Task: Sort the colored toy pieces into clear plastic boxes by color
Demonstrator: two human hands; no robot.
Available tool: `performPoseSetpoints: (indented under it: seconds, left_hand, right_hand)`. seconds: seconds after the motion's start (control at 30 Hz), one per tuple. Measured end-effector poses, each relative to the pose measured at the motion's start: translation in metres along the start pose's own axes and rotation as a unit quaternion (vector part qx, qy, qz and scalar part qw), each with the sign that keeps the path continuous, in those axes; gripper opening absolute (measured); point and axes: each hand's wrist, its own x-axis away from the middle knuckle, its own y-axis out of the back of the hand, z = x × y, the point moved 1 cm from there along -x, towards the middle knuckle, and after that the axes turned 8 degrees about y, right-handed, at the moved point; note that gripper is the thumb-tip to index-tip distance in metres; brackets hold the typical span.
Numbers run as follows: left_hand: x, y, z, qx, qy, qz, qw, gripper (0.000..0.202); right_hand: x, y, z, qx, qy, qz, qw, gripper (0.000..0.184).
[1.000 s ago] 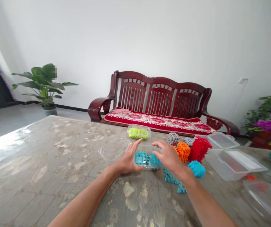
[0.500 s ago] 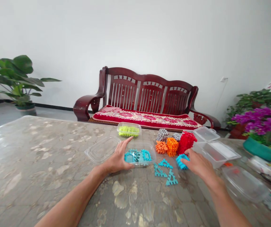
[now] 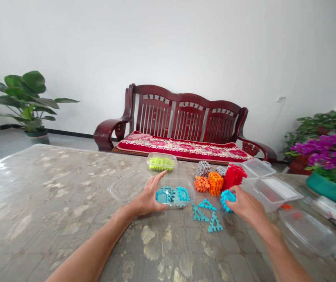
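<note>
My left hand is around the left end of a clear plastic box, thumb at the near side and fingers at the far side. Inside the box lie several blue toothed building pieces. My right hand has its thumb and fingers closed on a stack of blue building pieces, right of the box; its fingertips are partly hidden. Between box and stack, loose blue triangular pieces lie flat on the table.
Behind the blue stack stand red pieces, orange pieces and grey pieces. A box of yellow-green pieces sits farther back. A clear lid lies left; an open clear case and a flower pot are right.
My right hand's fingers have closed in on the blue stack, which now looks slightly turned. My left hand stays at the box. The whole view has shifted a little.
</note>
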Motion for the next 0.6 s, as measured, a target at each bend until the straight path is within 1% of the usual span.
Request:
performPoseSetpoints:
  seconds: [0.1, 0.2, 0.3, 0.37, 0.47, 0.53, 0.6]
  left_hand:
    - [0.0, 0.0, -0.001, 0.0, -0.002, 0.003, 1.0, 0.109]
    - [0.001, 0.0, -0.001, 0.002, -0.005, 0.001, 1.0, 0.11]
    - [0.001, -0.001, 0.0, 0.004, -0.009, 0.001, 1.0, 0.111]
    - [0.001, -0.001, 0.001, 0.005, -0.01, 0.0, 1.0, 0.111]
    - [0.001, -0.003, 0.002, 0.005, -0.011, -0.003, 1.0, 0.113]
    - [0.0, -0.003, 0.003, 0.005, -0.014, -0.007, 1.0, 0.114]
    - [0.0, -0.003, 0.004, 0.007, -0.018, -0.01, 1.0, 0.114]
  right_hand:
    - [-0.001, 0.008, 0.023, -0.084, 0.071, -0.027, 0.994, 0.036]
    - [-0.005, 0.016, 0.059, -0.17, 0.165, -0.028, 0.971, 0.043]
    - [-0.013, 0.021, 0.097, -0.189, 0.25, -0.032, 0.949, 0.043]
    - [-0.019, 0.019, 0.118, -0.184, 0.297, -0.026, 0.937, 0.045]
    - [-0.027, 0.011, 0.135, -0.177, 0.346, 0.008, 0.921, 0.051]
    - [-0.029, 0.006, 0.14, -0.173, 0.356, 0.025, 0.918, 0.052]
    - [-0.029, 0.003, 0.142, -0.172, 0.353, 0.028, 0.919, 0.051]
